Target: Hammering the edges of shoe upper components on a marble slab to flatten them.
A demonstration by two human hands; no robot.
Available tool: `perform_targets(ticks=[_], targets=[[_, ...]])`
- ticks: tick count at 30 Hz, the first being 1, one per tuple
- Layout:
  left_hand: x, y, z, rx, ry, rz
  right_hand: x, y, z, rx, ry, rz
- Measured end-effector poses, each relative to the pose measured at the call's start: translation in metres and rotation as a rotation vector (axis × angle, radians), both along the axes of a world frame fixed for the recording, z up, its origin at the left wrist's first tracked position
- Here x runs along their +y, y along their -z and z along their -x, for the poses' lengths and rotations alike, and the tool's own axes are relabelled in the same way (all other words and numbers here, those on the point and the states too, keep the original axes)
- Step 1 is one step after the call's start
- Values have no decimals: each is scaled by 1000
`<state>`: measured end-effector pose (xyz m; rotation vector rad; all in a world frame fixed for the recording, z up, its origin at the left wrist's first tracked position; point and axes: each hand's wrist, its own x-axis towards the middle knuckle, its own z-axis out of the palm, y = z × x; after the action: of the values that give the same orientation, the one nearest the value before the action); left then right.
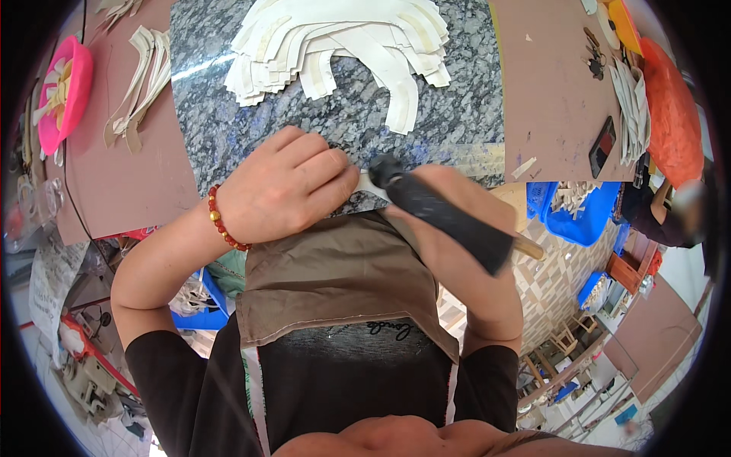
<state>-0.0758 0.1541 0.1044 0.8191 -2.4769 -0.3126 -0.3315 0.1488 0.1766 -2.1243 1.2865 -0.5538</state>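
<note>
My left hand (293,179), a red bead bracelet at its wrist, rests at the near edge of the dark marbled stone slab (464,114). Its fingers are curled down on a narrow white piece (371,186), of which only a short part shows. Held in my right hand (457,194) is a hammer (449,217) with a black body and a pale wooden end. The hammer's rounded black tip is just above the white piece, slightly blurred. Beyond both hands, a fanned stack of curved white pieces (343,38) lies on the slab.
Curved strips (145,76) and a pink basket (65,95) are at left on the brown table. Keys (594,57), a dark phone (602,146) and stacked pale pieces (630,107) lie right. A blue crate (582,228) sits below the right edge. Another person is far right.
</note>
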Motion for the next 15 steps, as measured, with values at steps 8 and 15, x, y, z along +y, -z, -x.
perform_targets(ticks=[8, 15], targets=[[12, -3, 7, -95, -61, 45, -3, -2, -8, 135, -93, -83], [25, 4, 4, 54, -251, -92, -1, 1, -6, 109, -67, -66]])
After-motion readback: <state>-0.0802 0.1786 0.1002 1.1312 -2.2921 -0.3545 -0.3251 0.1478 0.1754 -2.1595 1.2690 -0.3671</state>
